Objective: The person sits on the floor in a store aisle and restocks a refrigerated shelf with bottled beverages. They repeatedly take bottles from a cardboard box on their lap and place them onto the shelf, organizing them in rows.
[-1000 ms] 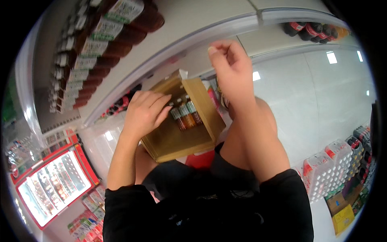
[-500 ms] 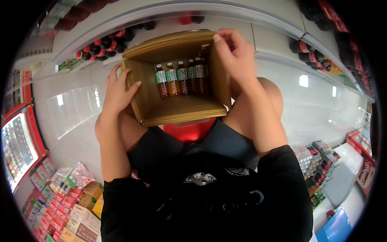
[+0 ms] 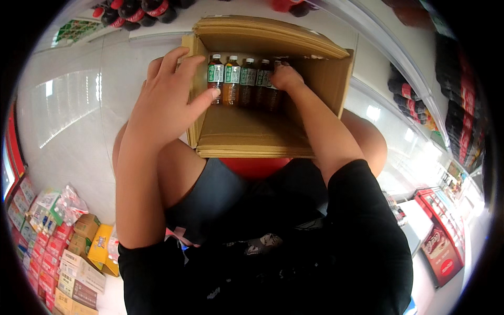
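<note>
An open cardboard box [image 3: 252,142] stands between my knees. Inside, along its far side, is a row of several drink bottles with green and white labels. The leftmost bottle [image 3: 215,73] has a white cap and reddish-brown drink; beside it is an amber one [image 3: 231,94]. My right hand [image 3: 286,77] reaches into the box, its fingers closed round the upper part of the rightmost bottle [image 3: 272,97], whose cap they partly hide. Over the box's left wall hovers my left hand [image 3: 168,100], fingers spread, holding nothing; its thumb comes near the leftmost bottle.
Beyond the box runs a shelf edge [image 3: 388,42], with dark cola bottles [image 3: 142,11] at the far left and more [image 3: 409,100] on the right. Stacked cartons [image 3: 79,273] lie at the lower left. A red display cooler [image 3: 441,252] stands at the right.
My right hand has gone from the box's right rim down into the box, onto the rightmost bottle. My left hand has come off the left rim and spread open. The whole view has shifted.
</note>
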{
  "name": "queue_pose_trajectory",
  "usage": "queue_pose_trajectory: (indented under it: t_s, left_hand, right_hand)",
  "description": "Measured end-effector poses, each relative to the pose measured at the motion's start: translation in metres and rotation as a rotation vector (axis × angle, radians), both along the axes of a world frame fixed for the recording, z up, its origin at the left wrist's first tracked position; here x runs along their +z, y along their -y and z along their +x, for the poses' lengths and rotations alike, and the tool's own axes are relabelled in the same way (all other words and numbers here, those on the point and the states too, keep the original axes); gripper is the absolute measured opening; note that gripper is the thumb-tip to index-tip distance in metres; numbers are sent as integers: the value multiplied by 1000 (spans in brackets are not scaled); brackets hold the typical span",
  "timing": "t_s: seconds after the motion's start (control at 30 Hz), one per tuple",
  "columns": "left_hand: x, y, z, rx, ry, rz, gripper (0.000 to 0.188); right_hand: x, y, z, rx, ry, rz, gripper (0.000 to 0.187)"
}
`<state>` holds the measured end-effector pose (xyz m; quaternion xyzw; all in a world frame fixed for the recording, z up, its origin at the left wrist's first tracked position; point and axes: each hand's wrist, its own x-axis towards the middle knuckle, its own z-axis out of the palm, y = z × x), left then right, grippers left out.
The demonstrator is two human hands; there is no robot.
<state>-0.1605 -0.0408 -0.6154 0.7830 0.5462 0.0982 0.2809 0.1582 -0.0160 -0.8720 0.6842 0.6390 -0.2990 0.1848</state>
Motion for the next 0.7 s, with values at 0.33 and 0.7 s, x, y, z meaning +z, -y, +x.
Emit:
queue_pose_trajectory:
  t_s: [0.33, 0.7]
  left_hand:
    - [26, -4, 2, 21, -67, -134, 54]
    - [28, -12, 5, 69, -98, -192, 55]
  right_hand:
    - [-71, -46, -5, -106, -96, -55, 60]
    - [-133, -68, 28, 315, 44, -113, 52]
